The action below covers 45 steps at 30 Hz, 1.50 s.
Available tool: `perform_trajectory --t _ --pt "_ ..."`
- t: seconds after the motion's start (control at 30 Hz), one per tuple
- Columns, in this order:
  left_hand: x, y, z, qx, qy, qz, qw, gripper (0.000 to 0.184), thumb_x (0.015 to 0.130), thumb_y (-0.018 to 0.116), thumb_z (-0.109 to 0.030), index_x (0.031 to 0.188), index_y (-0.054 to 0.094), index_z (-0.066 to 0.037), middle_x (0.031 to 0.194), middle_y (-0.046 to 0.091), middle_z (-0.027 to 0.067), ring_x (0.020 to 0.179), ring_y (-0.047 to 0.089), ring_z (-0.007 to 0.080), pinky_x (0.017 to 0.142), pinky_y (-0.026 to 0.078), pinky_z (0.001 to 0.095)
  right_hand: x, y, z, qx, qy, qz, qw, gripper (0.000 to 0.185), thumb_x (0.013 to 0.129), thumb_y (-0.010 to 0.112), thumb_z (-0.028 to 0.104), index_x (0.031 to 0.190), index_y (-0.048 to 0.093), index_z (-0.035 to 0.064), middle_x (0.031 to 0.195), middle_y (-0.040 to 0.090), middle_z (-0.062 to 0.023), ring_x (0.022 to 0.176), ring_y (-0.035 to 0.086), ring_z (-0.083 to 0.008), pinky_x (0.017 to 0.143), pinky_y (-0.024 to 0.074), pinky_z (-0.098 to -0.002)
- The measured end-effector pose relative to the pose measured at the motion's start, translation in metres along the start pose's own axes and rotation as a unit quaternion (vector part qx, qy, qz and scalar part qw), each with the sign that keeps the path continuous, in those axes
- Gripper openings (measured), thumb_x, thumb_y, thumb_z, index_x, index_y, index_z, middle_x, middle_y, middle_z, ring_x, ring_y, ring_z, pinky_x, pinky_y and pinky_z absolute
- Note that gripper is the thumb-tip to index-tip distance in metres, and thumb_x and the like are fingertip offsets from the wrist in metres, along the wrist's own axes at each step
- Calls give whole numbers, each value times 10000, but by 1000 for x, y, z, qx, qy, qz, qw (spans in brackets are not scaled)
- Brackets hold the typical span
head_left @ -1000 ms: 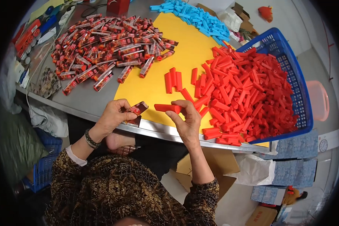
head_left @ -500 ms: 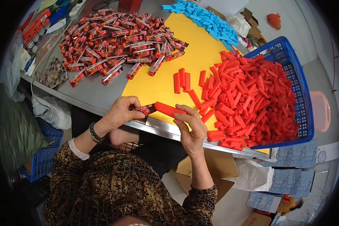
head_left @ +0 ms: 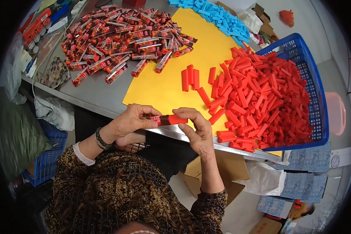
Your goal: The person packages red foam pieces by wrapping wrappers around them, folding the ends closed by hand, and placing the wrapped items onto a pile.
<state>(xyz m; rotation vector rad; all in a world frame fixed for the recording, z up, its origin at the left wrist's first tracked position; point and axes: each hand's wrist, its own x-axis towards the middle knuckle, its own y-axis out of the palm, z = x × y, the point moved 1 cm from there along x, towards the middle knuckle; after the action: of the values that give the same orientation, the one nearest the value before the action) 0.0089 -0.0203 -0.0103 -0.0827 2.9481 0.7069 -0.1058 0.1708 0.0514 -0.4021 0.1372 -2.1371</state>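
A dark printed sleeve (head_left: 163,120) is pinched at its left end by my left hand (head_left: 133,120), fingers closed. Into its right end goes a red plastic tube (head_left: 177,119), part of it hidden inside. My right hand (head_left: 199,130) grips the tube's outer end between thumb and fingers. Both pieces lie in one line just above the table's front edge. Right of my right hand is a heap of similar red tubes (head_left: 257,97), three-sided at their ends. A few loose tubes (head_left: 190,77) lie apart from it on the yellow sheet (head_left: 152,87).
Tubes in printed sleeves (head_left: 121,43) are piled at the back left. Light blue tubes (head_left: 212,17) lie at the back. A blue basket (head_left: 321,105) lies tipped behind the red heap. Below the metal table edge (head_left: 175,134) stands an open cardboard box (head_left: 230,167).
The red tube, angled against the sleeve before, now sits partly inside it and in line with it. Both hands have come closer together, and the view has shifted slightly.
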Motion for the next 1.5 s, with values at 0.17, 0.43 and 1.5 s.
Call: perform_trajectory --t 0.17,0.43,1.5 --pt "-6 6 -3 -32 1 -18 999 301 859 672 -36 1146 597 18 963 638 30 841 604 72 765 511 213 -3 15 3 -46 -8 -161 986 293 807 724 45 1063 585 13 1066 655 -136 977 638 -234 844 487 -320" --pt "-6 21 -3 7 62 -48 997 290 874 644 -22 1162 610 -14 976 629 -9 858 568 48 778 494 200 -1 33 2 -161 -112 -154 968 309 734 773 7 995 611 -21 1027 654 -178 934 658 -306 819 511 -342" --pt "-5 17 11 -65 95 -67 991 274 843 612 61 1109 643 1 955 648 19 859 601 71 788 511 217 -2 54 -8 -159 -132 -185 961 226 761 746 -20 971 663 -17 1052 640 -184 900 670 -273 773 537 -320"
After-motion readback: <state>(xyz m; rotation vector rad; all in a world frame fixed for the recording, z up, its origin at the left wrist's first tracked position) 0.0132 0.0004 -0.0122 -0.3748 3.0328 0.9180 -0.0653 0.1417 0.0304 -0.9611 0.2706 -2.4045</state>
